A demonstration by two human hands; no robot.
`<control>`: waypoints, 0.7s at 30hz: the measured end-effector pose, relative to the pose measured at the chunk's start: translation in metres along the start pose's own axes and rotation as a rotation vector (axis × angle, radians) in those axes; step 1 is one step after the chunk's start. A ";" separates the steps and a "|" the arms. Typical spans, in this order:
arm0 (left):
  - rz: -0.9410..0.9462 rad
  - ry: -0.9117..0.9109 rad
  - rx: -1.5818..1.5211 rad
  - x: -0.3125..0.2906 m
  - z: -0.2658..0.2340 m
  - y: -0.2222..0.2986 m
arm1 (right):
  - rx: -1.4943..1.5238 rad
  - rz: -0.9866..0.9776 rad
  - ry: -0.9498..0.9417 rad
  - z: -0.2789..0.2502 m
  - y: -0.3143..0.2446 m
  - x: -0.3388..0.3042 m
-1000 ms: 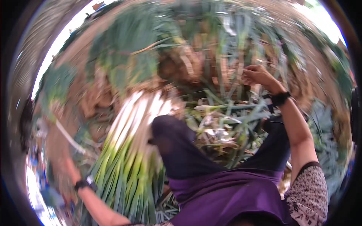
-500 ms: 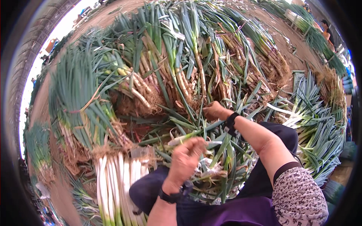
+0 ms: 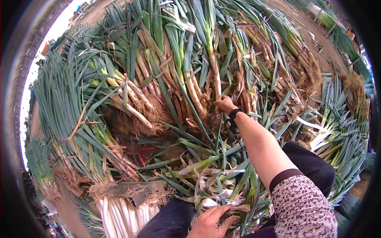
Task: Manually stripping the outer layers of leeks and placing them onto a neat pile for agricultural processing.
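1. Here, the right hand [image 3: 226, 104] curls its fingers nearly closed around the root end of a leek [image 3: 214, 75], whose long stem runs up beyond them.
2. The left hand [image 3: 210, 224] parts thumb and fingers loosely (nothing visibly held), just beside leaf scraps [image 3: 207, 185].
3. White-stemmed leeks [image 3: 118, 216] lie left of those fingers.

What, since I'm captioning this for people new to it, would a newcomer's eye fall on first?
Probably the big spread of leafy green leeks with earthy roots across the top and middle, then the clean white stalks at lower left. Near the centre, the right hand is at the lower end of a long stalk; the left hand is at the bottom, by loose leaves.
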State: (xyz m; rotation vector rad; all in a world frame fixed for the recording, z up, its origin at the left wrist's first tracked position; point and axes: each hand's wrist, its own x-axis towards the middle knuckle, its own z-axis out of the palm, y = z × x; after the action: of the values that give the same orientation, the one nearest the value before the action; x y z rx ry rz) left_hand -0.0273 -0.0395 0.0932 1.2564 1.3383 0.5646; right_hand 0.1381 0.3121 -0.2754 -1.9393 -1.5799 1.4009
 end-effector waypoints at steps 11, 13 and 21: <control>0.109 0.324 -0.388 0.037 0.007 -0.041 | 0.076 -0.070 -0.523 -0.048 -0.077 -0.335; -0.018 0.335 -0.540 0.064 -0.004 -0.056 | 0.157 -0.066 -0.588 -0.067 -0.090 -0.416; -0.285 0.313 -1.173 0.137 0.049 -0.144 | -0.067 -0.068 -0.841 -0.073 -0.033 -0.583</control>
State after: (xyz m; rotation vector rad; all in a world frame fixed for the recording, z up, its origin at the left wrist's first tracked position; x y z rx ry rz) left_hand 0.0012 0.0210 -0.1000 0.0191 1.0809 1.1352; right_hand 0.2141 -0.1548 0.0752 -1.3471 -1.9910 2.3319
